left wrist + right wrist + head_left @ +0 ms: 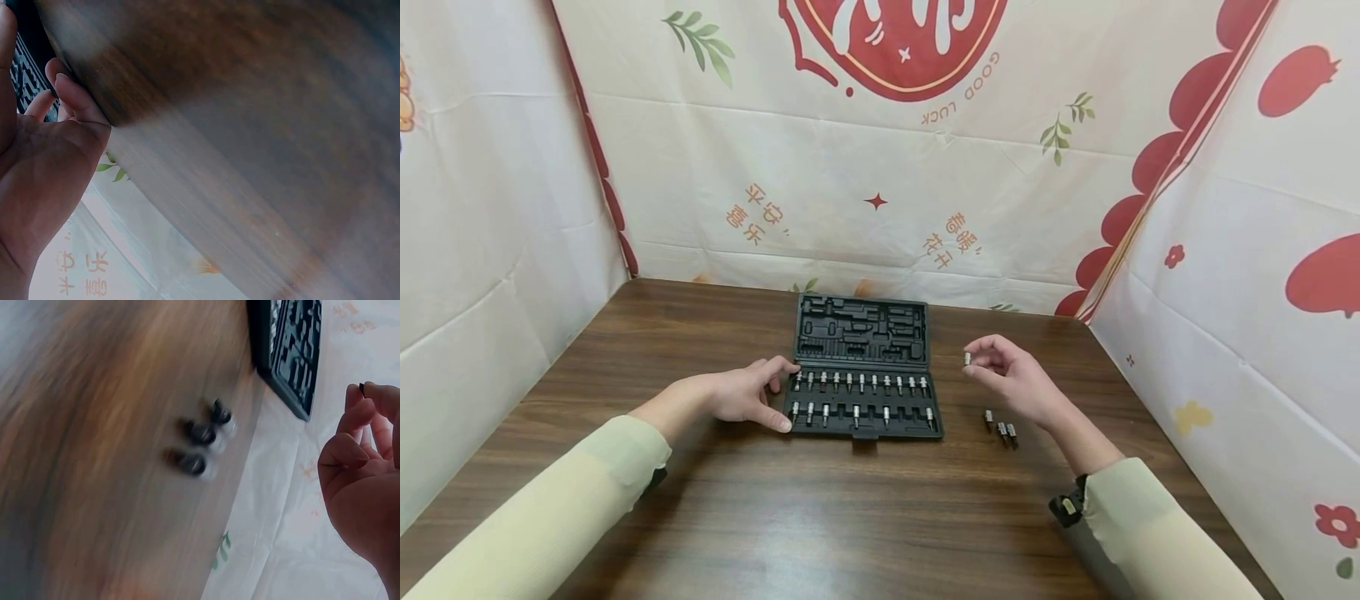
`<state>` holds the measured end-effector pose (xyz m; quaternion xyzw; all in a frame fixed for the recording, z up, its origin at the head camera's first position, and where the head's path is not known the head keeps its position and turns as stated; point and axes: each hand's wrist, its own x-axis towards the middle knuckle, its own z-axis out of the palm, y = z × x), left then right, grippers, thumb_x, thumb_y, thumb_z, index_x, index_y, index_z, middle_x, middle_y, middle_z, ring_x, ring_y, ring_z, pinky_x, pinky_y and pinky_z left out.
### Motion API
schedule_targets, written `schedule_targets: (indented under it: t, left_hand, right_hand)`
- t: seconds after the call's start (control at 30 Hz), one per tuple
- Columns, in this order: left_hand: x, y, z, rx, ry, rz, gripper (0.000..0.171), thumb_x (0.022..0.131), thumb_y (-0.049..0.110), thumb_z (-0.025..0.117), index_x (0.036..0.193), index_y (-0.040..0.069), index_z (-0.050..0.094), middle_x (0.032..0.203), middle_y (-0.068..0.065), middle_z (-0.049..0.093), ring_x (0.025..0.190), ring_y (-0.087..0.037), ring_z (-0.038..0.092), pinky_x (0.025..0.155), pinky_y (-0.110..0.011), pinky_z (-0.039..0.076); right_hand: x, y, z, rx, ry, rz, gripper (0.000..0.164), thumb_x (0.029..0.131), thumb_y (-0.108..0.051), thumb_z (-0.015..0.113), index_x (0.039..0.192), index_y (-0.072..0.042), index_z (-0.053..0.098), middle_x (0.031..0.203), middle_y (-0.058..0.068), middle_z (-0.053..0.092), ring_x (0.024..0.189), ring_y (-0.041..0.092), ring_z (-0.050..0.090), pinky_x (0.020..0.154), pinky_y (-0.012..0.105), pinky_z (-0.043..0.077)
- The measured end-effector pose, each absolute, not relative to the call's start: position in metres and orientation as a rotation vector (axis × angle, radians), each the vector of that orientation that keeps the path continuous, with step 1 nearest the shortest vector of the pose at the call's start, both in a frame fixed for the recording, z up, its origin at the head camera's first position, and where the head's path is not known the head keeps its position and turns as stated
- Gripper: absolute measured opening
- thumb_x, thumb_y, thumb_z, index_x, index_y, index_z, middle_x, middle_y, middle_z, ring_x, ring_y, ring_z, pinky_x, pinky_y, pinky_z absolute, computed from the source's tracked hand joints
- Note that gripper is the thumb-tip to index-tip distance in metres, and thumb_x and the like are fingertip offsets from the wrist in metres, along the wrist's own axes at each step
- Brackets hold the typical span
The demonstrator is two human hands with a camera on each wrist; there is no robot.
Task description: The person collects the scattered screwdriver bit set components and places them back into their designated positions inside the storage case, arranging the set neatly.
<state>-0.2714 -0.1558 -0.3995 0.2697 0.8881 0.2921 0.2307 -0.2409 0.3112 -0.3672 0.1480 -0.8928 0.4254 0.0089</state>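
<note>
- Head view: the left hand touches the left side of the black case. Its thumb is spread by the near corner, and its other fingers rest farther back along that side.
- The right hand pinches a small bit between thumb and fingertips, up above the table. The bit looks silver here. From the right wrist, only a little dark tip of it peeks out.
- The case lies between the two hands, right next to the left one and apart from the right one. Its lid is laid back, on the side away from the person, and has lots of shaped hollows.
- Two rows of bits sit in the case, to the right of the left hand. The near row has six, with gaps.
- Three loose bits, silver and black, lie on the table just nearer the person than the right hand. Two are close together.
- Pale sleeves cover both arms behind the hands, and a printed cloth hangs beyond the hands.
</note>
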Motion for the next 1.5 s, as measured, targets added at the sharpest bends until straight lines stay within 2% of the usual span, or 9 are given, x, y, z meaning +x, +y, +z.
schedule_targets:
  t: [0.1,0.3,0.4,0.6,0.8,1.07,1.3,1.5]
  left_hand:
    - [-0.271,-0.156,-0.399,0.737,2.440,0.803,0.100,0.094,0.045,0.088,0.168,0.011,0.031,0.137,-0.020,0.051,0.109,-0.023,0.062,0.101,-0.045,0.051]
    - [-0.271,-0.156,-0.398,0.733,2.440,0.793,0.100,0.094,0.046,0.088,0.168,0.012,0.030,0.138,-0.020,0.051,0.110,-0.023,0.062,0.102,-0.045,0.051]
    - [-0.271,-0.155,-0.398,0.730,2.442,0.790,0.101,0.094,0.047,0.088,0.169,0.012,0.030,0.138,-0.020,0.051,0.110,-0.024,0.062,0.102,-0.045,0.051]
    - [-0.271,-0.155,-0.397,0.729,2.443,0.788,0.101,0.093,0.046,0.089,0.168,0.012,0.030,0.138,-0.020,0.051,0.110,-0.024,0.062,0.102,-0.045,0.051]
    - [-0.272,-0.155,-0.398,0.723,2.447,0.785,0.100,0.093,0.046,0.089,0.168,0.012,0.031,0.138,-0.020,0.052,0.109,-0.024,0.062,0.101,-0.044,0.051]
    - [-0.272,-0.155,-0.398,0.726,2.449,0.786,0.100,0.093,0.046,0.089,0.168,0.012,0.031,0.138,-0.020,0.052,0.109,-0.023,0.062,0.101,-0.045,0.051]
    - [-0.272,-0.155,-0.399,0.730,2.442,0.792,0.101,0.093,0.047,0.089,0.168,0.013,0.031,0.139,-0.020,0.052,0.109,-0.023,0.063,0.102,-0.045,0.051]
    - [-0.271,-0.156,-0.399,0.738,2.444,0.799,0.101,0.093,0.046,0.089,0.168,0.012,0.031,0.137,-0.020,0.052,0.108,-0.023,0.063,0.101,-0.045,0.051]
  right_hand:
    - [-0.243,0.300,-0.365,0.474,-2.770,1.349,0.030,0.108,-0.021,0.073,0.133,-0.007,0.063,0.116,0.021,0.074,0.096,0.011,0.070,0.080,0.026,0.054]
    - [-0.247,0.278,-0.361,0.502,-2.755,1.396,0.030,0.108,-0.018,0.074,0.132,-0.004,0.063,0.113,0.017,0.074,0.099,0.026,0.070,0.077,0.027,0.052]
    - [-0.248,0.266,-0.359,0.524,-2.758,1.413,0.030,0.107,-0.018,0.074,0.132,-0.005,0.063,0.113,0.018,0.074,0.097,0.029,0.068,0.075,0.027,0.051]
    - [-0.249,0.244,-0.356,0.574,-2.774,1.445,0.029,0.108,-0.016,0.072,0.134,-0.006,0.063,0.114,0.020,0.073,0.093,0.027,0.065,0.073,0.027,0.049]
    - [-0.251,0.226,-0.358,0.648,-2.811,1.456,0.030,0.108,-0.014,0.071,0.135,-0.003,0.063,0.110,0.012,0.073,0.085,0.022,0.061,0.071,0.028,0.049]
    - [-0.257,0.204,-0.369,0.687,-2.893,1.428,0.026,0.106,-0.017,0.075,0.130,-0.008,0.068,0.106,0.006,0.077,0.076,0.018,0.056,0.065,0.030,0.048]
    - [-0.257,0.185,-0.375,0.758,-2.927,1.438,0.024,0.104,-0.015,0.078,0.125,-0.008,0.071,0.102,0.003,0.077,0.076,0.015,0.060,0.065,0.028,0.049]
    - [-0.256,0.175,-0.376,0.788,-2.951,1.453,0.027,0.103,-0.014,0.078,0.127,-0.005,0.071,0.103,0.003,0.078,0.077,0.014,0.061,0.067,0.028,0.049]
